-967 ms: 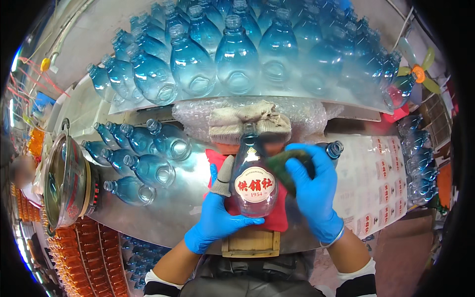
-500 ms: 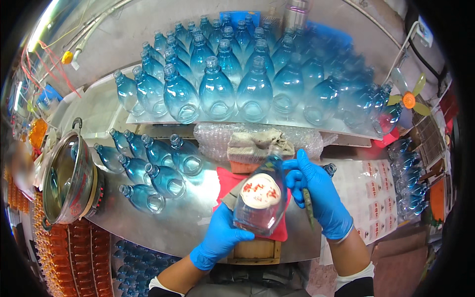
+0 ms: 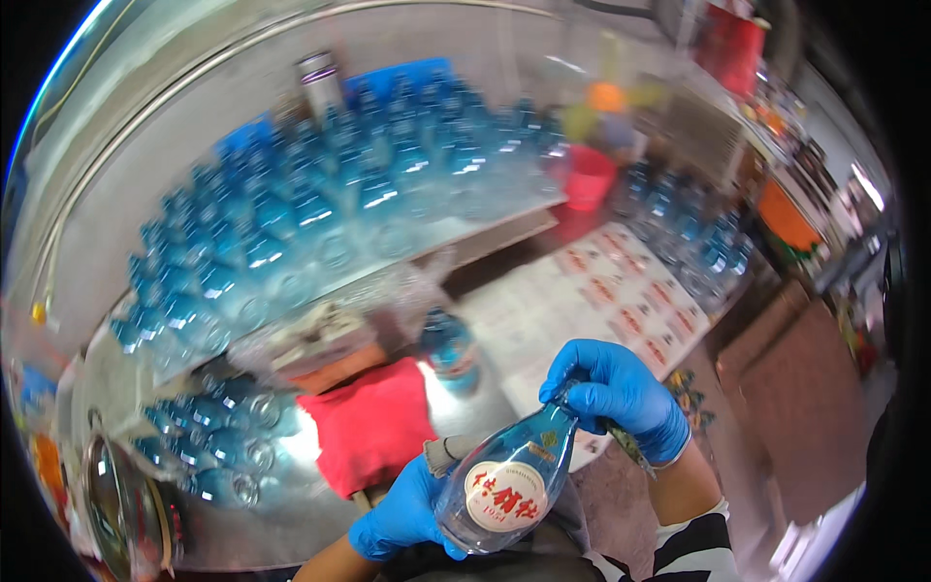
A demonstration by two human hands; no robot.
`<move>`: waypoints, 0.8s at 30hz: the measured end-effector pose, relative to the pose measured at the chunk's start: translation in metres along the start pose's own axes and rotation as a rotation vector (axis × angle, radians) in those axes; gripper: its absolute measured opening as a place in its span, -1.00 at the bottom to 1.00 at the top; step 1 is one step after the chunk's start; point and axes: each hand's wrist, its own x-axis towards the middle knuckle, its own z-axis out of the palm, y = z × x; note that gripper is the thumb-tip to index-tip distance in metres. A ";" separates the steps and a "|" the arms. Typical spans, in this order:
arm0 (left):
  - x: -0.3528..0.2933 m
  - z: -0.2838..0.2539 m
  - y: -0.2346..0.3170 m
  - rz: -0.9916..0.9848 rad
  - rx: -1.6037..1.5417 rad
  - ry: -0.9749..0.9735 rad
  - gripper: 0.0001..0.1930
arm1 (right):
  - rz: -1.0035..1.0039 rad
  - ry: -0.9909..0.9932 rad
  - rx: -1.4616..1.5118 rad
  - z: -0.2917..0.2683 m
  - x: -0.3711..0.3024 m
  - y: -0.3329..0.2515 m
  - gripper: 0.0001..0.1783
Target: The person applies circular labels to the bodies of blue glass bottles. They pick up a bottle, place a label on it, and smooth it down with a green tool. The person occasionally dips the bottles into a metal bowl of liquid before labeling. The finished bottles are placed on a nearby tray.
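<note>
A clear blue glass bottle [image 3: 541, 444] lies slanted between my hands, its neck up to the right. On its side is a round cream label [image 3: 504, 496] with red printing. My left hand [image 3: 402, 509] is closed around the bottle's lower body; a piece of grey cloth [image 3: 450, 452] shows beside its thumb. The fingers of my right hand [image 3: 621, 398] are wrapped round the bottle's neck. A thin mottled green tool [image 3: 628, 446] sticks out beneath my right palm.
Many blue bottles [image 3: 262, 247] stand on a raised white board. A labelled bottle [image 3: 448, 349] is near the red cloth [image 3: 373, 427] and an orange block [image 3: 330, 367]. Printed label sheets [image 3: 592, 291] lie to the right, a metal pot [image 3: 114, 504] at the left, more bottles [image 3: 679, 228] beyond the pink bucket [image 3: 588, 177].
The view has swung to the right. My right hand, apart from the bottle before, now grips its neck. The bottle has come closer to me and tilts further right.
</note>
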 end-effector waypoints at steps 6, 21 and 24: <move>0.058 0.061 -0.026 -0.309 0.134 -0.268 0.05 | -0.403 0.443 -0.175 -0.043 -0.126 0.037 -0.81; 0.131 0.110 -0.033 0.158 1.331 0.101 -0.64 | 0.553 1.491 -0.672 -0.203 -0.342 0.356 -0.68; 0.138 0.116 -0.034 0.132 1.295 0.326 -0.72 | 0.595 1.536 -0.665 -0.272 -0.330 0.416 -0.67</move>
